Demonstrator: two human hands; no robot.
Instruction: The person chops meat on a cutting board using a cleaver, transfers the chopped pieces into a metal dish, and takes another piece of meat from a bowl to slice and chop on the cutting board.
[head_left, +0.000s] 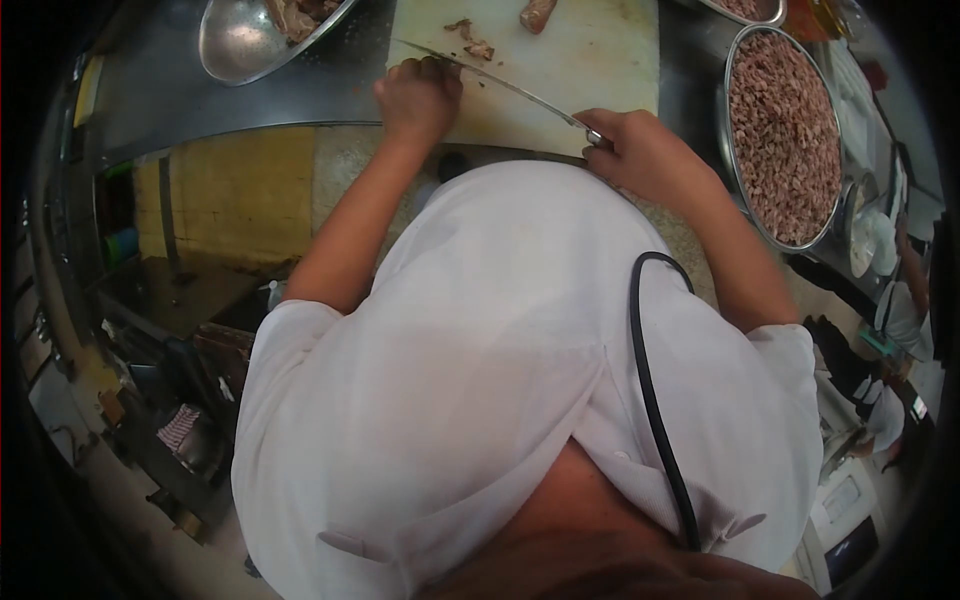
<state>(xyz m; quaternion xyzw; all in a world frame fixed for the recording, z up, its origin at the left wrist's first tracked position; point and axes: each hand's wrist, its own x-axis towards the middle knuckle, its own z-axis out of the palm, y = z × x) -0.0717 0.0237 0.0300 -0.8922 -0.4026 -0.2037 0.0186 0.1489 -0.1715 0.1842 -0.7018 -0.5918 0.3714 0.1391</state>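
Note:
My right hand (645,152) is closed around the handle of a knife (510,87). Its long thin blade slants up and left across the white cutting board (570,60), with the tip just beyond my left hand (420,95). That left hand rests at the board's near left edge with its fingers curled; whatever they hold, if anything, is hidden. Small brown meat scraps (472,42) lie on the board past the blade. Farther back is a reddish-brown piece of meat (537,14), partly cut off by the top of the view.
A metal bowl (240,55) with large meat pieces stands at the left. To the right, a large oval metal tray (733,130) holds a heap of chopped meat. Part of another tray (775,18) shows behind it. Other people in white (905,310) are at the far right.

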